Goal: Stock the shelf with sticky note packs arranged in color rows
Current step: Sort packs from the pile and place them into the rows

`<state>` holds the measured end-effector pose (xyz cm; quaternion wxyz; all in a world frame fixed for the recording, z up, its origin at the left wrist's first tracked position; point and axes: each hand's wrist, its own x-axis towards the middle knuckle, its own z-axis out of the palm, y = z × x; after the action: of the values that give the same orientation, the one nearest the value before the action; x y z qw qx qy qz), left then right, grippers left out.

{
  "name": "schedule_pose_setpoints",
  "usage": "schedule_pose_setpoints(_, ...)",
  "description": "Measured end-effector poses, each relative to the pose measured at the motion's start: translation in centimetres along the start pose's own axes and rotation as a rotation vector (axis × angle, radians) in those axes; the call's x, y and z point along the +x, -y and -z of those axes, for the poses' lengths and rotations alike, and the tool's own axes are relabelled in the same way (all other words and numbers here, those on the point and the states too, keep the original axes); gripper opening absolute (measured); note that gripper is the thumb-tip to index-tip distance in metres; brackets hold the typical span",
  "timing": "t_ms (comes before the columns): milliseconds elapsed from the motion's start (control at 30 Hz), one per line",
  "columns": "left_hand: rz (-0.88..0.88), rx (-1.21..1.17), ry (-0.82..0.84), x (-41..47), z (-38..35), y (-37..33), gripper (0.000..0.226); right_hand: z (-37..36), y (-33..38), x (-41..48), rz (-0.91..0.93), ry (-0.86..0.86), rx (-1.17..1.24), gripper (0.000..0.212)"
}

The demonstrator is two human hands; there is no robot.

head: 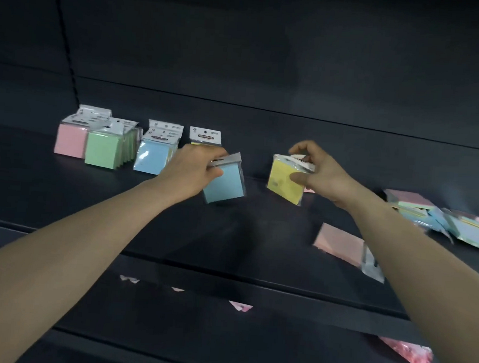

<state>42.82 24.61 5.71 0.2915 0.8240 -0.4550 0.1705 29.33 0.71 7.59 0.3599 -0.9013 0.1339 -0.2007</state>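
the dark shelf [89, 199] holds upright rows at the left: pink packs [70, 141], green packs [104, 150], blue packs [152, 156], then one standing pack [204, 135] partly hidden behind the wrist. a loose pile [428, 217] of mixed packs lies far right, and a pink pack [339, 243] lies flat near the front. left hand [194, 166] pinches the header of a blue pack [226, 184], which hangs tilted below the fingers, header up. right hand [318, 172] grips a yellow pack [283, 181] by its header, thumb on the front, header up and tilted right.
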Motion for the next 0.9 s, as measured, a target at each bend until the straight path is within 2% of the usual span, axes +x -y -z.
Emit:
schedule_pose_setpoints(67, 0.017, -0.002, -0.002, -0.2, 1.4, 2.4, 0.021, -2.2, 1.7, 1.0, 0.016, -0.013, 0.053, 0.035)
schedule_pose_setpoints(200, 0.034, 0.037, -0.003, -0.4, 4.0, 7.5, 0.016, -6.5, 4.5, 3.3, 0.026, -0.083, 0.069, 0.009)
schedule_pose_setpoints(267, 0.038, 0.057, -0.003, -0.5, 5.1, 10.0, 0.014, -8.5, 5.5, 4.5, 0.035, -0.14, 0.071, 0.003)
schedule_pose_setpoints(467, 0.015, 0.06, 0.045, -0.5, 6.8, 14.9, 0.022, -12.3, 7.6, 6.2, 0.046, -0.112, -0.112, 0.012)
schedule_pose_setpoints(667, 0.001, 0.002, 0.015, 0.2, 6.5, 17.1, 0.029, -13.6, 9.5, 7.0, -0.057, -0.007, -0.37, 0.048)
schedule_pose_setpoints(833, 0.0, -0.002, 0.004, 1.3, 6.1, 18.2, 0.024, -13.7, 9.6, 9.2, -0.069, -0.027, -0.369, 0.057)
schedule_pose_setpoints(900, 0.008, -0.001, 0.005, 1.7, 6.1, 18.4, 0.025, -13.7, 9.5, 10.5, -0.037, -0.057, -0.34, 0.053)
